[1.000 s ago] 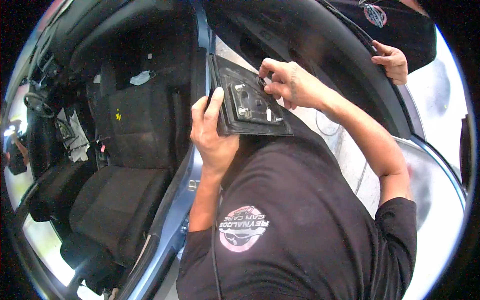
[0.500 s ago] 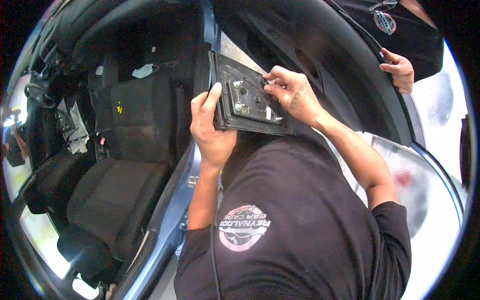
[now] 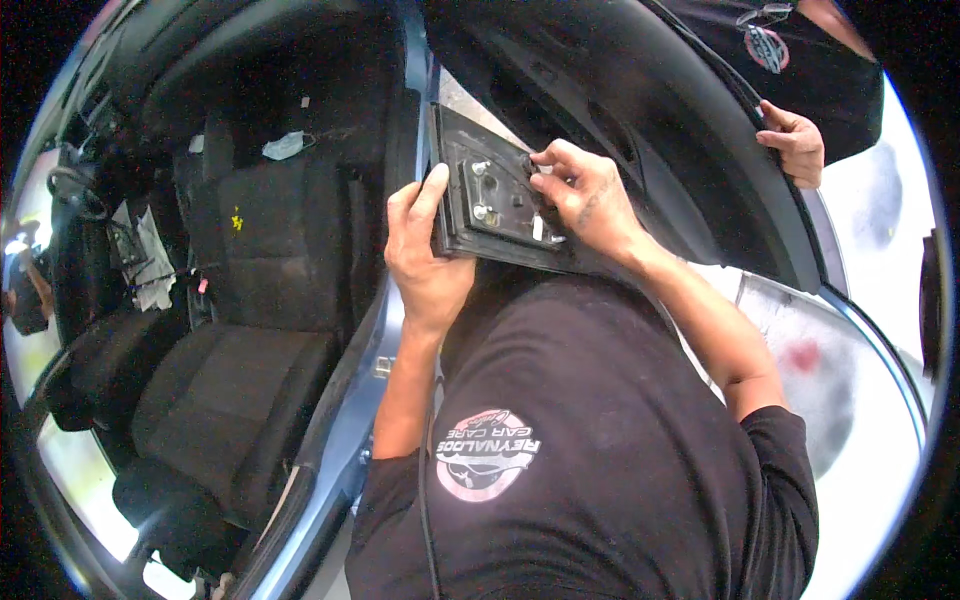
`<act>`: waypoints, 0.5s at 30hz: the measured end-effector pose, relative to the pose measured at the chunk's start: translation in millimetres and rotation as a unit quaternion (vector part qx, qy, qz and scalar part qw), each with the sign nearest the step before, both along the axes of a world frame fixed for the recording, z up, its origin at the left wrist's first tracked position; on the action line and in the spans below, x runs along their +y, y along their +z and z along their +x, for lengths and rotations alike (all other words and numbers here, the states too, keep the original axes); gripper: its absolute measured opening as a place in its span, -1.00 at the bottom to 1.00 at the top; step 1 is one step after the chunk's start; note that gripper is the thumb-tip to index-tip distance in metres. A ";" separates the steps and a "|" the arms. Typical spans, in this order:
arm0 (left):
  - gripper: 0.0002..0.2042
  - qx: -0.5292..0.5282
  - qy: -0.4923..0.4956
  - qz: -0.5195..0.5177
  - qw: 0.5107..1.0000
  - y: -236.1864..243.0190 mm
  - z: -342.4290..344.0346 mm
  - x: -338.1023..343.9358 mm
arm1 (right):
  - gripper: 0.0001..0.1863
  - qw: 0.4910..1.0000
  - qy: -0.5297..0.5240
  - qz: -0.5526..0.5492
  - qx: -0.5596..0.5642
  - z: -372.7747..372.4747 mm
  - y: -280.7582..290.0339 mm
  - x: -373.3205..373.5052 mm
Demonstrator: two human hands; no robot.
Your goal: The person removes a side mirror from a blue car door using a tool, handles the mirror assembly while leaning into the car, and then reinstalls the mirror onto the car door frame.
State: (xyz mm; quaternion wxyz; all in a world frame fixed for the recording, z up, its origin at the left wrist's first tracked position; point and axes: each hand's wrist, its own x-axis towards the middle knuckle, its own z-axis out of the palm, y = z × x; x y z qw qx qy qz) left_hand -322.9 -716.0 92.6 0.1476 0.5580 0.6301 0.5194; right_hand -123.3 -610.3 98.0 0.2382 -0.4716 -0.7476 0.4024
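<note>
In front of my chest I hold a flat black plastic housing (image 3: 507, 222), its back face up, with silvery threaded studs and a raised rim. My left hand (image 3: 428, 260) is closed on its left side, thumb over the edge and fingers beneath. The thumb and forefinger of my right hand (image 3: 592, 200) pinch a small dark piece (image 3: 530, 162) at the housing's upper right edge. My fingertips partly cover that piece, so its kind cannot be made out.
To my left is a car interior with a dark cloth seat (image 3: 265, 235) and papers (image 3: 152, 265), behind a blue door sill (image 3: 345, 470). A black-lined car door (image 3: 690, 130) stands ahead to the right. A co-worker's hand (image 3: 795, 145) rests on its edge.
The housing and both hands have shifted very slightly to the right. My right thumb and forefinger keep their pinch at the same edge.
</note>
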 end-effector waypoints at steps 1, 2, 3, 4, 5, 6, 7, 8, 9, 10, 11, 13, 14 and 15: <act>-0.28 -0.004 -0.003 -0.009 1.000 0.2 -0.3 -0.5 | -0.74 0.999 0.027 -0.023 -0.008 0.5 3.9 4.9; -0.28 -0.005 -0.001 -0.006 1.000 -0.5 -1.9 -1.0 | -0.72 0.997 0.052 -0.046 -0.018 0.8 12.8 12.5; -0.28 -0.007 0.002 -0.002 1.000 -1.1 -3.7 -1.0 | -0.71 0.994 0.078 -0.068 -0.028 0.5 19.5 19.7; -0.28 -0.009 0.004 0.002 1.000 0.0 -3.8 0.3 | -0.64 0.988 0.099 -0.111 -0.032 0.9 23.7 27.0; -0.28 -0.012 0.004 -0.002 1.000 0.6 -4.2 0.6 | -0.61 0.983 0.106 -0.139 -0.052 0.8 34.7 30.7; -0.28 -0.015 0.004 -0.005 1.000 1.0 -5.0 0.5 | -0.59 0.977 0.113 -0.167 -0.072 0.6 43.7 33.5; -0.28 -0.018 0.005 -0.009 1.000 0.9 -5.4 0.4 | -0.57 0.973 0.126 -0.179 -0.075 3.9 45.3 34.2; -0.28 -0.029 0.002 -0.008 1.000 0.5 -6.7 0.7 | -0.56 0.968 0.140 -0.191 -0.078 9.3 46.7 34.9; -0.28 -0.041 0.000 -0.006 0.999 0.0 -8.3 1.3 | -0.54 0.964 0.154 -0.203 -0.082 12.3 47.4 35.7; -0.28 -0.053 -0.004 -0.005 0.999 -0.5 -8.8 1.9 | -0.53 0.969 0.146 -0.188 -0.070 12.8 44.7 35.1; -0.28 -0.041 -0.009 -0.005 0.999 -0.6 -7.7 2.6 | -0.52 0.974 0.137 -0.172 -0.059 13.4 39.1 33.6; -0.28 -0.014 -0.018 -0.005 1.000 -0.4 -6.7 4.2 | -0.56 0.983 0.118 -0.135 -0.038 7.5 42.6 31.5; -0.28 -0.016 -0.012 0.001 1.000 -0.5 -7.8 5.1 | -0.58 0.984 0.116 -0.131 -0.041 4.7 44.2 31.2; -0.29 -0.018 -0.006 0.007 1.000 -0.6 -9.1 6.0 | -0.60 0.984 0.114 -0.126 -0.043 2.8 44.9 31.0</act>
